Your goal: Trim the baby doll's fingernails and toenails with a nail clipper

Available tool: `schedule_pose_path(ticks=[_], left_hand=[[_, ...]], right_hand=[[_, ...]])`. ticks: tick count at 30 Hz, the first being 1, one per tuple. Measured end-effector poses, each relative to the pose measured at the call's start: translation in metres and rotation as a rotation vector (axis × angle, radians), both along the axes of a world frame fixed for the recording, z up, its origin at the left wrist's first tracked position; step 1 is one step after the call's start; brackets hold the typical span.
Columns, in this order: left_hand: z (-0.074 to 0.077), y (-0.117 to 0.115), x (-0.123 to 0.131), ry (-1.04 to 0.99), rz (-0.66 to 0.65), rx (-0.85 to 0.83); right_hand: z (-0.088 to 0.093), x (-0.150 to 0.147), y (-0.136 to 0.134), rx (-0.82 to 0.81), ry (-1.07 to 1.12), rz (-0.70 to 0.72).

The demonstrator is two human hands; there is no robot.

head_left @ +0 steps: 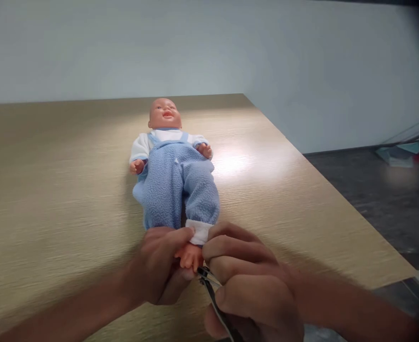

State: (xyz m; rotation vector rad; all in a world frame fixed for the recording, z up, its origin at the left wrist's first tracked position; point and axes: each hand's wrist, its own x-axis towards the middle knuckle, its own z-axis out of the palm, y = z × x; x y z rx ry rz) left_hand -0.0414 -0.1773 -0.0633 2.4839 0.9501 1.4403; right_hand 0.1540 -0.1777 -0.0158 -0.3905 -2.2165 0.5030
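Observation:
A baby doll [164,185] in fleecy blue overalls and a white top lies on its back, head toward the far edge. Its foot [190,256] sticks out below a white cuff [198,231]. My left hand [162,263] is closed around this foot, thumb on top near the cuff. Between the fingers and thumb of my right hand [252,280] is a nail clipper [211,292], its dark head right by the toes. Whether the jaws touch a toe cannot be made out. My left hand hides the doll's other foot.
The doll rests on a light wood table [70,161] whose right edge slants toward me. Behind it stands a pale wall [124,47]. On the dark floor [348,185] to the right lie some light green and red items [399,154].

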Motion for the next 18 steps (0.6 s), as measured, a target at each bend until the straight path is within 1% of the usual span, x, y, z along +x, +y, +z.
schedule_pose_path(ticks=[2, 3, 5, 8, 12, 15, 18], left_hand=[[0.000, 0.000, 0.001, -0.004, 0.008, 0.009], [0.001, 0.000, 0.001, -0.008, 0.007, 0.013], [0.001, 0.000, 0.003, -0.017, 0.000, 0.023], [0.001, 0.001, 0.005, -0.040, -0.006, 0.022], [0.002, 0.003, 0.006, -0.055, -0.024, -0.003], [0.005, 0.003, 0.006, -0.049, -0.039, -0.006], [0.007, 0.004, 0.004, -0.047, -0.070, -0.040]], right_hand=[[0.000, 0.001, 0.002, -0.106, 0.108, 0.056], [0.001, 0.002, 0.004, -0.132, 0.121, 0.090], [0.004, 0.003, 0.007, -0.137, 0.077, 0.147], [0.008, 0.003, 0.008, -0.178, 0.069, 0.159], [0.006, -0.003, 0.009, -0.241, 0.134, 0.142], [0.007, -0.006, 0.015, -0.192, 0.129, 0.163], [0.017, -0.006, 0.022, -0.122, 0.031, 0.224]])
